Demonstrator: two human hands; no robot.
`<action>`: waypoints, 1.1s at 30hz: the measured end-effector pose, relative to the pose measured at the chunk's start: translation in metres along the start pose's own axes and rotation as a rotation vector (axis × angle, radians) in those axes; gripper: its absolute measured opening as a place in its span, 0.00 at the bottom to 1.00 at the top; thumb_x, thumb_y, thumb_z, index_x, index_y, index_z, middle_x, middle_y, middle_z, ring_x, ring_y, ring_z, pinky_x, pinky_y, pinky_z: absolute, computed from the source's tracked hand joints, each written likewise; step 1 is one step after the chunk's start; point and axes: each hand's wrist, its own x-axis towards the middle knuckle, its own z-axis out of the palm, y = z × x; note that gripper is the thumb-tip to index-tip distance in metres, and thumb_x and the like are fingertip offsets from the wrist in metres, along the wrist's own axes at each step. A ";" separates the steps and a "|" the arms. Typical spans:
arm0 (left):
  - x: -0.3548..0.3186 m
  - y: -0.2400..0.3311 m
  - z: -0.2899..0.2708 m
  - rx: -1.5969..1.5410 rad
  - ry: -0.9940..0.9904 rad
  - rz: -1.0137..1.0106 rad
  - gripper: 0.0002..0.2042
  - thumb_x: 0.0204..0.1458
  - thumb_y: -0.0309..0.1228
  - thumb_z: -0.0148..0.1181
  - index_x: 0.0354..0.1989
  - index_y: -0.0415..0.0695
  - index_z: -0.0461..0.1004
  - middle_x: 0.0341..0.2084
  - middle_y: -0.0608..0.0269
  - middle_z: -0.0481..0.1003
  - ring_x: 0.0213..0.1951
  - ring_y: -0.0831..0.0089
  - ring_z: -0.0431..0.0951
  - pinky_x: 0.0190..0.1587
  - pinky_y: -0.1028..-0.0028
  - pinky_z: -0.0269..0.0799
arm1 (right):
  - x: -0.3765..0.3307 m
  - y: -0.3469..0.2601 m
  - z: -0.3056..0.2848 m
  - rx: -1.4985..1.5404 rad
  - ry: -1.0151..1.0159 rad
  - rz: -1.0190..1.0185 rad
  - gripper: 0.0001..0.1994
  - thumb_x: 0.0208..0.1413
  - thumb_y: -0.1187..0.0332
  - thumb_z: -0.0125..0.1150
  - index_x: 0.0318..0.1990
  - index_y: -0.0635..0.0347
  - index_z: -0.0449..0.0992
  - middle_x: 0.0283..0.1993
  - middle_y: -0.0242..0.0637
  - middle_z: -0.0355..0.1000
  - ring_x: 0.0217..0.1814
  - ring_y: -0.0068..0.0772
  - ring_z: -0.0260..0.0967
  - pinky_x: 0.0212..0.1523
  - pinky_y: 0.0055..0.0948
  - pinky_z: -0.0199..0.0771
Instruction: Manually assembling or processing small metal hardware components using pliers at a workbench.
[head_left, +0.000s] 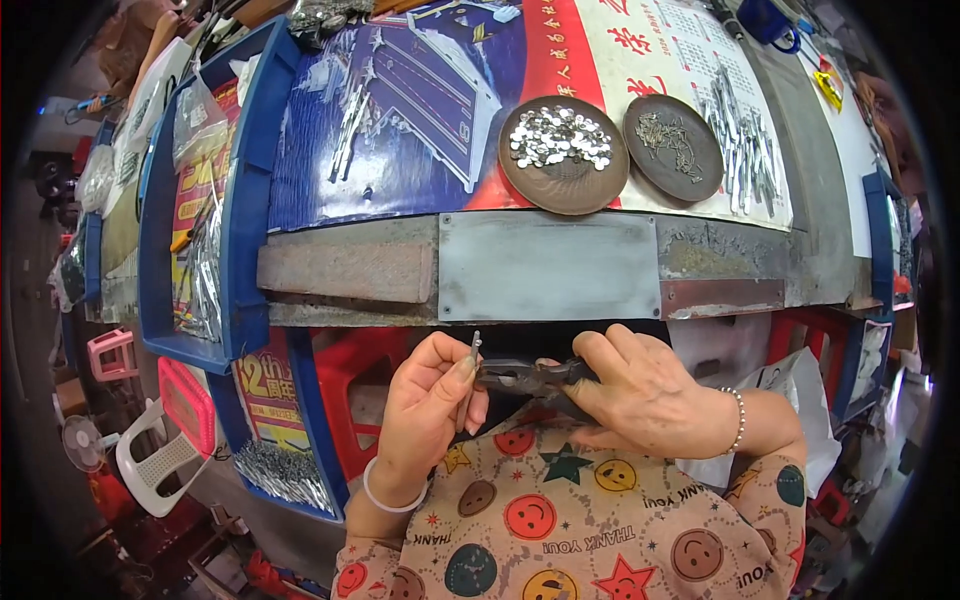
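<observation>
Just in front of the bench edge, my left hand (425,405) pinches a slim grey metal piece (475,348) upright between thumb and fingers. My right hand (645,390) is wrapped round dark-handled pliers (522,376). The jaws of the pliers point left and meet the metal piece beside my left fingertips. Whether they are clamped on it I cannot tell. Beyond my hands, a brown plate (565,192) holds many shiny silver discs (560,138). A second brown plate (690,184) holds small thin metal parts (668,140).
Slim metal pieces lie right of the plates (742,145) and on the blue poster (348,130). A grey plate (548,268) and a wooden block (345,272) line the bench edge. Blue trays (255,170) stand left, the lower holding metal pieces (285,475). A red stool (345,400) is below.
</observation>
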 end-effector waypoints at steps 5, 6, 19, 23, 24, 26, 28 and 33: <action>0.000 -0.001 -0.001 0.035 0.003 0.003 0.05 0.59 0.28 0.51 0.36 0.39 0.65 0.23 0.65 0.68 0.20 0.80 0.68 0.21 0.83 0.63 | 0.000 0.000 0.000 -0.013 -0.008 -0.013 0.18 0.36 0.60 0.68 0.34 0.62 0.75 0.39 0.40 0.57 0.39 0.37 0.58 0.33 0.28 0.64; 0.000 -0.001 -0.001 0.052 0.003 0.005 0.05 0.59 0.28 0.51 0.35 0.39 0.65 0.23 0.65 0.69 0.20 0.80 0.68 0.21 0.83 0.63 | 0.000 0.000 0.002 -0.057 0.003 -0.015 0.17 0.37 0.60 0.68 0.33 0.61 0.75 0.38 0.40 0.57 0.38 0.37 0.58 0.32 0.27 0.64; 0.001 -0.005 -0.002 0.252 0.071 0.126 0.05 0.59 0.27 0.50 0.34 0.39 0.65 0.24 0.65 0.69 0.20 0.83 0.68 0.22 0.84 0.64 | 0.001 0.008 0.004 0.873 -0.374 0.123 0.19 0.46 0.60 0.64 0.37 0.68 0.75 0.34 0.44 0.57 0.34 0.43 0.64 0.30 0.38 0.67; 0.000 -0.003 -0.002 0.184 0.067 0.094 0.05 0.59 0.27 0.50 0.34 0.39 0.64 0.22 0.65 0.68 0.20 0.82 0.68 0.21 0.84 0.64 | -0.002 -0.002 0.014 0.330 -0.057 0.088 0.20 0.42 0.60 0.67 0.39 0.67 0.75 0.37 0.44 0.57 0.39 0.43 0.62 0.31 0.34 0.68; -0.001 -0.003 -0.001 0.184 0.066 0.093 0.05 0.59 0.27 0.50 0.34 0.39 0.64 0.22 0.65 0.68 0.20 0.82 0.68 0.21 0.84 0.64 | -0.002 -0.003 0.016 0.260 -0.034 0.079 0.20 0.41 0.60 0.67 0.38 0.66 0.75 0.37 0.43 0.57 0.39 0.41 0.61 0.30 0.33 0.67; -0.002 -0.003 -0.002 0.198 0.057 0.062 0.04 0.59 0.27 0.50 0.34 0.40 0.65 0.21 0.66 0.68 0.20 0.82 0.68 0.22 0.84 0.64 | -0.002 -0.002 0.018 0.188 -0.012 0.068 0.20 0.40 0.60 0.68 0.38 0.65 0.75 0.37 0.42 0.57 0.39 0.40 0.60 0.30 0.31 0.67; -0.002 -0.004 -0.001 0.197 0.058 0.060 0.04 0.59 0.27 0.50 0.34 0.40 0.65 0.21 0.66 0.68 0.20 0.82 0.68 0.22 0.84 0.64 | -0.003 -0.002 0.019 0.125 0.031 0.053 0.20 0.38 0.60 0.68 0.37 0.62 0.76 0.36 0.40 0.56 0.37 0.37 0.58 0.30 0.28 0.65; 0.001 -0.004 -0.002 0.218 0.063 0.042 0.05 0.59 0.28 0.50 0.35 0.40 0.65 0.21 0.66 0.69 0.20 0.82 0.68 0.22 0.84 0.65 | -0.002 -0.001 0.019 0.088 0.057 0.050 0.18 0.36 0.60 0.69 0.33 0.61 0.76 0.35 0.39 0.55 0.37 0.36 0.57 0.30 0.27 0.64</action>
